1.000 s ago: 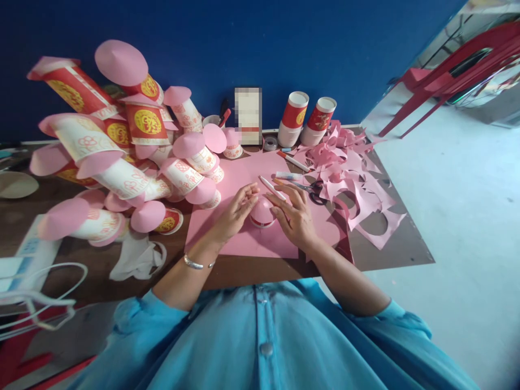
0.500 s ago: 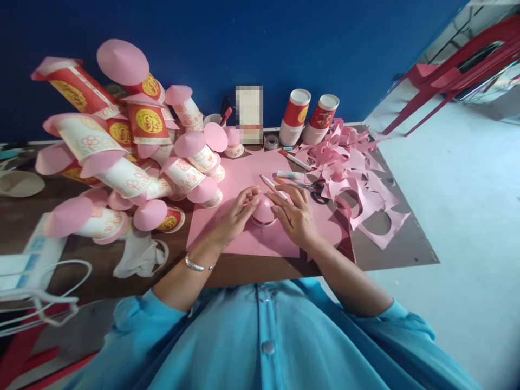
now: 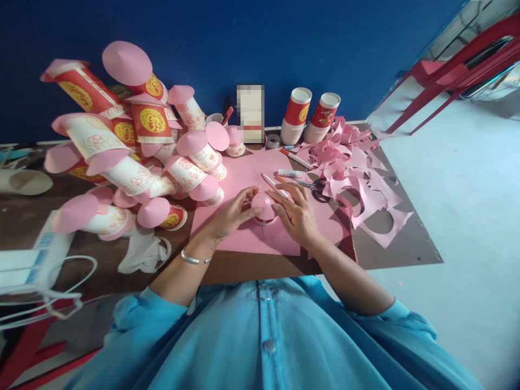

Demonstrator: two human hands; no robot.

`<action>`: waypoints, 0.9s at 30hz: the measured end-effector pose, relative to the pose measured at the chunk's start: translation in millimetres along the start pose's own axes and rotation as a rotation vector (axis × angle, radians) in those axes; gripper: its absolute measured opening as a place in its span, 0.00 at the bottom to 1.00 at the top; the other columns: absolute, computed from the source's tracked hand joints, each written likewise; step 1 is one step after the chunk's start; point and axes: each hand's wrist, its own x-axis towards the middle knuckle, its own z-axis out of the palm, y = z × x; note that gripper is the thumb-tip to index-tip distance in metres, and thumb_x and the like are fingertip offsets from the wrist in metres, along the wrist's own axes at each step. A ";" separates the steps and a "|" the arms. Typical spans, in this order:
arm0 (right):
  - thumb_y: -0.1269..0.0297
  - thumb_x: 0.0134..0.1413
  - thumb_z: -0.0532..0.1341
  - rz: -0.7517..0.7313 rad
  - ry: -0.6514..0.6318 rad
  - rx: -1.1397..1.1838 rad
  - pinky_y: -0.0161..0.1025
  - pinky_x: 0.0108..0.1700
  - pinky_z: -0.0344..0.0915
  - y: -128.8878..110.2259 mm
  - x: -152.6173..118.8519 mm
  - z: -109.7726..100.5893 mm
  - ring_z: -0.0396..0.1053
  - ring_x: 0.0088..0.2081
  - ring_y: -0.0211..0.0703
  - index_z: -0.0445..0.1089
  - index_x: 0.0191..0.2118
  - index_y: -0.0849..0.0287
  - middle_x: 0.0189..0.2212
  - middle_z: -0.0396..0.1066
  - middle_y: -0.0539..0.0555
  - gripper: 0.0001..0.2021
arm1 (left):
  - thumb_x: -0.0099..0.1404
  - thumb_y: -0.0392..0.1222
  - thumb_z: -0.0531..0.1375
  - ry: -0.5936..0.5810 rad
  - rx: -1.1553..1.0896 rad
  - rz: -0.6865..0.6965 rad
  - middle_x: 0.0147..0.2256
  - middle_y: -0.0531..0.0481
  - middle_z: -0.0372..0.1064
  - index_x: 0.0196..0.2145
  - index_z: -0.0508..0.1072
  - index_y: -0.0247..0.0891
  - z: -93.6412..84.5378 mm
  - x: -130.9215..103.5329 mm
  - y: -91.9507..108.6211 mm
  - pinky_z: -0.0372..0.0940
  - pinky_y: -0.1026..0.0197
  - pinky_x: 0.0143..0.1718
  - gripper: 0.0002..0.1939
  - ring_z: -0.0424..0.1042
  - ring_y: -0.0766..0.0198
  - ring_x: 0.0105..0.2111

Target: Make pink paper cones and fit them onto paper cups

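Observation:
A small pink paper cone (image 3: 263, 206) sits on top of an upturned paper cup (image 3: 266, 221), of which only a white and red rim shows below. My left hand (image 3: 235, 212) curves round the cone's left side, its thumb against the paper. On the right side, my right hand (image 3: 299, 214) steadies the same cone with its thumb and near fingers, while its other fingers stretch forward. Just beyond those fingertips lie a white marker (image 3: 271, 183) and an orange-tipped tool. Beneath everything is a pink paper sheet (image 3: 239, 238).
Cone-topped paper cups (image 3: 152, 122) are heaped at the left. Scissors (image 3: 319, 189), a red-capped marker (image 3: 296, 158) and tape (image 3: 273, 141) lie beyond my hands. Cup stacks (image 3: 297, 114) stand at the back; cut pink scraps (image 3: 357, 189) cover the right. White cloth (image 3: 142, 253) lies front left.
My left thumb has shifted onto the cone's side, and the fingers have opened slightly from it. The right hand stays nearly still. The view has turned slightly left.

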 end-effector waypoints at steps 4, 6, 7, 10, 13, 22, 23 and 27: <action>0.60 0.76 0.56 -0.009 0.012 -0.004 0.63 0.66 0.68 1.2 -0.7 1.6 0.66 0.66 0.58 0.75 0.64 0.50 0.58 0.73 0.62 0.18 | 0.64 0.56 0.71 -0.005 0.006 0.003 0.68 0.43 0.63 0.65 0.68 0.46 -4.6 2.3 -1.9 0.56 0.45 0.71 0.36 0.59 0.46 0.70; 0.60 0.76 0.56 -0.009 0.010 -0.005 0.63 0.66 0.67 1.2 -0.5 1.7 0.66 0.66 0.58 0.75 0.64 0.51 0.58 0.73 0.62 0.18 | 0.64 0.56 0.72 -0.012 -0.003 0.002 0.68 0.43 0.64 0.64 0.69 0.47 -5.2 2.6 -2.3 0.55 0.45 0.71 0.35 0.58 0.46 0.70; 0.60 0.76 0.56 -0.006 0.005 -0.003 0.63 0.66 0.67 1.0 -0.3 1.5 0.66 0.67 0.58 0.75 0.63 0.51 0.58 0.73 0.62 0.18 | 0.63 0.56 0.72 -0.016 -0.018 -0.001 0.68 0.43 0.64 0.64 0.70 0.47 -5.2 2.4 -2.5 0.55 0.44 0.71 0.35 0.58 0.45 0.70; 0.60 0.76 0.57 0.007 -0.008 -0.001 0.63 0.68 0.66 -0.1 0.2 0.4 0.65 0.68 0.58 0.75 0.63 0.52 0.59 0.73 0.63 0.18 | 0.62 0.55 0.73 -0.026 -0.085 -0.015 0.67 0.42 0.64 0.64 0.70 0.47 -4.5 1.0 -2.4 0.58 0.44 0.69 0.36 0.60 0.44 0.70; 0.59 0.76 0.57 0.018 -0.012 -0.001 0.63 0.67 0.66 -0.7 0.4 -0.5 0.65 0.68 0.58 0.76 0.63 0.51 0.59 0.73 0.62 0.18 | 0.60 0.53 0.75 -0.027 -0.111 -0.032 0.66 0.41 0.64 0.65 0.69 0.46 -2.9 -0.2 -1.5 0.64 0.44 0.66 0.39 0.63 0.44 0.67; 0.59 0.76 0.56 0.002 -0.003 0.019 0.63 0.68 0.66 -0.3 0.8 -0.3 0.64 0.69 0.58 0.74 0.64 0.50 0.59 0.73 0.62 0.18 | 0.59 0.50 0.75 -0.059 -0.086 -0.047 0.67 0.39 0.65 0.66 0.67 0.46 -2.5 -0.8 0.6 0.71 0.43 0.61 0.41 0.69 0.44 0.64; 0.59 0.76 0.56 0.001 -0.006 0.022 0.63 0.68 0.66 -0.3 0.8 -0.6 0.64 0.69 0.58 0.74 0.64 0.49 0.59 0.72 0.62 0.18 | 0.58 0.50 0.76 -0.070 -0.071 -0.041 0.68 0.38 0.64 0.67 0.66 0.47 -3.5 -1.6 1.1 0.71 0.43 0.62 0.43 0.68 0.43 0.66; 0.58 0.76 0.55 -0.006 -0.013 0.032 0.65 0.67 0.65 -0.1 0.9 -2.3 0.64 0.69 0.58 0.68 0.69 0.47 0.60 0.73 0.61 0.21 | 0.55 0.51 0.78 -0.060 0.124 0.031 0.72 0.40 0.58 0.70 0.64 0.50 -4.9 -6.3 4.3 0.68 0.40 0.65 0.49 0.63 0.40 0.69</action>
